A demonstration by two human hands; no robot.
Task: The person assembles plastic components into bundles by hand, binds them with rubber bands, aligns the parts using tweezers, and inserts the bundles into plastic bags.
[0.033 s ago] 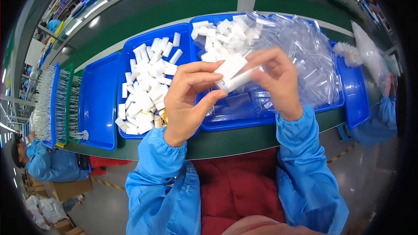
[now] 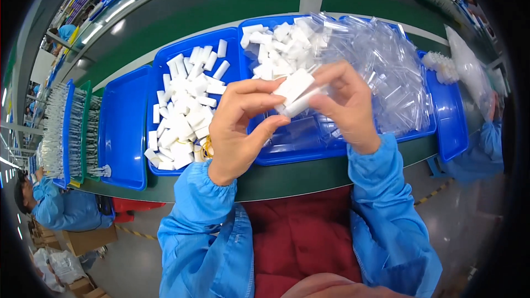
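Observation:
A small white block (image 2: 297, 84) is held up over the trays between my hands. Beneath it, a second white piece (image 2: 300, 104) with a rounded side shows a clear, shiny edge, perhaps a plastic sleeve. My left hand (image 2: 234, 127) grips their left ends between fingers and thumb. At the right end, my right hand (image 2: 350, 107) closes its thumb and fingers on the lower white piece; its fingertips are blurred. Behind them, loose white pieces (image 2: 276, 49) lie heaped beside a pile of clear plastic sleeves (image 2: 381, 72) in a blue tray (image 2: 287, 158).
To the left, another blue tray (image 2: 236, 49) bears many white pieces and some yellow bands. Farther left are a blue tray (image 2: 124, 127) and upright racks of thin clear parts (image 2: 58, 132). A bagged white bundle (image 2: 466, 60) lies right. A co-worker (image 2: 69, 201) sits at far left.
Both hands have shifted very slightly, the right one a little to the left. They keep hold of the same white pieces.

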